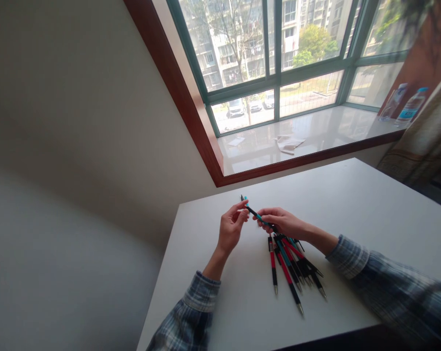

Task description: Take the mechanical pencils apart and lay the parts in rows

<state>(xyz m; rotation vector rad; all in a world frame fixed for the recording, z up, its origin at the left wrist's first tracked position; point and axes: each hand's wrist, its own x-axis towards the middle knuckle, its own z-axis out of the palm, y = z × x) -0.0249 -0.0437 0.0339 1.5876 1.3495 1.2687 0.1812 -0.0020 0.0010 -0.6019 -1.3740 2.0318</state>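
A teal and black pen [254,213] is held up slantwise above the white table, between my two hands. My left hand [231,228] pinches its upper left end with thumb and index finger. A dark tip and a bit of teal stick out past those fingers; whether a second piece is there I cannot tell. Wrapped round the pen's lower right part are the fingers of my right hand [281,222]. Right below that hand lies a loose fanned pile of several pens, with a red and black pen [286,273] and a teal pen [284,253] among them, metal tips towards me.
The white table [198,243] has its far edge close to the wall and a red-brown window frame [257,174]. On the sill lie crumpled paper [289,144] and a flat white sheet [236,141]. A blue-capped water bottle [412,107] stands at the right by a curtain.
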